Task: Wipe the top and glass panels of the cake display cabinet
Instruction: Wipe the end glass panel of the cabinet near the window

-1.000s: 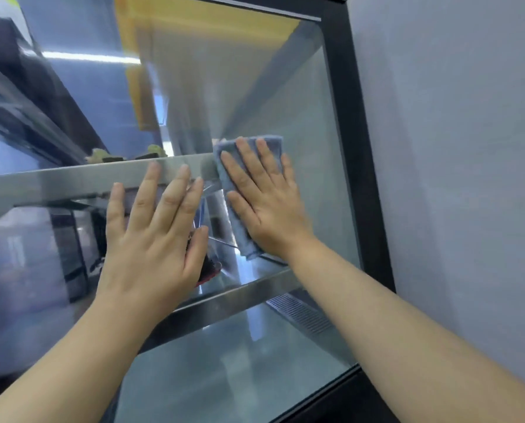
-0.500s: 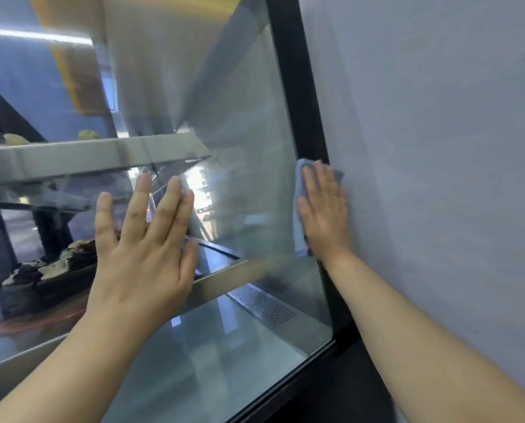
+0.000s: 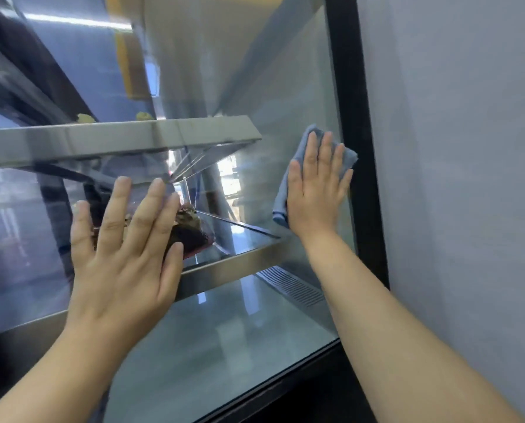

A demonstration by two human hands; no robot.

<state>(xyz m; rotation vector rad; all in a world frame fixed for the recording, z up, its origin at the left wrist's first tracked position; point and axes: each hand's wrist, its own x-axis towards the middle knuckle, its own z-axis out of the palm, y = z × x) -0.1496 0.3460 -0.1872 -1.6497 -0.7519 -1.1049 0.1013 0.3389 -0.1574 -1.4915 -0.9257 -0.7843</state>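
The cake display cabinet's front glass panel [image 3: 249, 337] fills most of the view, edged on the right by a black frame [image 3: 351, 117]. My right hand [image 3: 317, 190] lies flat on a folded blue cloth [image 3: 281, 193], pressing it against the glass just left of that frame. My left hand [image 3: 123, 254] rests flat on the glass lower left, fingers spread, holding nothing.
Inside the cabinet are two steel shelves [image 3: 117, 138], a dark cake [image 3: 191, 230] on the lower one, and a vent grille [image 3: 290, 285] on the floor. A pale grey wall [image 3: 456, 178] stands right beside the cabinet. The glass carries strong reflections.
My right hand swept the cloth from the middle of the glass to the black frame, then came back slightly left. My left hand stayed flat on the glass.
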